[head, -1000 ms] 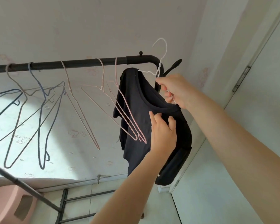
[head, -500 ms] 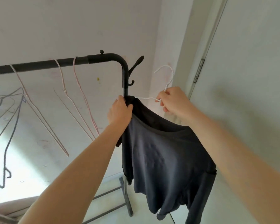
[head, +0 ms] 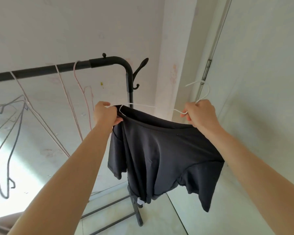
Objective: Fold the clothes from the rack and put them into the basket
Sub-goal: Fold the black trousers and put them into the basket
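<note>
Far left: bare wire hangers [head: 7, 150], dark and blurred, dangling from the black rack rail [head: 41, 73]; presumably stripped already and left there out of the way. Next along, pink wire hangers [head: 81, 99] hooked over the same rail, also bare. Then the rail's bend into the upright post [head: 130, 89], with a coat hook [head: 141, 67] jutting from the top.

In front of the post, left hand [head: 105, 114]: fingers curled, pinching the black T-shirt [head: 159, 153] at the neckline's left end, right where the white hanger [head: 199, 92] shoulder pokes out. Probably gripped there to keep the collar stretched so the wire can slip free.

Centre: T-shirt off the rail, slung between the two hands, neckline taut across the top, body and sleeves hanging loose below, well above the floor. Not folded yet; no basket in view.

Right: right hand [head: 199, 114] clenched round the white hanger at its neck, hook rising above the knuckles, clear of the rack. Likely held high and out to the side to draw the wire out through the collar. Whether this hand also nips the cloth, cannot tell. Behind, a door with a hinge [head: 206, 70].
</note>
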### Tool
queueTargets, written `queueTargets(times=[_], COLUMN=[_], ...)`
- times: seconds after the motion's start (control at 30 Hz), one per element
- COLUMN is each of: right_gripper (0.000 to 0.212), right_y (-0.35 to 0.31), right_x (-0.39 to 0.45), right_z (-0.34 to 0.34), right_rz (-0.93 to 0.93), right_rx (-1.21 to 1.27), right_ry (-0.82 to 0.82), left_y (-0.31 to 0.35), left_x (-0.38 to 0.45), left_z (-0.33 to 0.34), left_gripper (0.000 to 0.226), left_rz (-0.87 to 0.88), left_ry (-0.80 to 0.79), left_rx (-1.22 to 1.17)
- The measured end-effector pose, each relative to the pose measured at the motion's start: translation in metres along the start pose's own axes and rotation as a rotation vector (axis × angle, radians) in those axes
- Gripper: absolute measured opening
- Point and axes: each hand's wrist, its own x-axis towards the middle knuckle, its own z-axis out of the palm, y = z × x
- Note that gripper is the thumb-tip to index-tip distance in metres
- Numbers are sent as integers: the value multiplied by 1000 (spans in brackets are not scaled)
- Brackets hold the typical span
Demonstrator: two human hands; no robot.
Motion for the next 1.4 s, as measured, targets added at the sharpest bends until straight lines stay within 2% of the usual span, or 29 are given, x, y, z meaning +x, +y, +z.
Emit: queueTargets(times=[0.07, 0.17, 0.3, 0.43, 0.57, 0.73, 0.83, 1.03, 1.27, 1.4], right_gripper=[30, 32, 31, 34, 32, 28, 27, 36, 18, 37], right_y=[3, 5, 7, 5, 0, -12, -17, -52, -115, -136], right_x=[-2, -3, 0, 2, 8, 9, 13, 19, 36, 52], right_z=[2, 7, 8, 10, 14, 26, 40, 83, 142, 173], right_rz=[-44, -83, -75, -159, -152, -119, -121, -342, -436, -452], right_rx=[53, 90, 131, 97, 204, 298, 220, -134, -275, -308], right_ry=[52, 74, 108, 173, 134, 66, 21, -144, -267, -273], left_y=[3, 7, 7, 1, 5, -1, -10, -23, -26, -24], left_x=[-1, -4, -3, -1, -5, -14, -27, -47, -56, -55], left_z=[-4, -6, -11, -25, -27, -22, -18, -10, -19, -31], left_gripper=[32, 22, 26, 30, 21, 13, 11, 17, 23, 23], left_rz=[-81, -67, -100, -48, -1, -72, -61, 6, 94, 112], left_ry=[-28, -4, -17, 26, -16, -112, -197, -296, -323, -297], left_rx=[-100, -55, -85, 84, 224, 203, 239, 302, 358, 365])
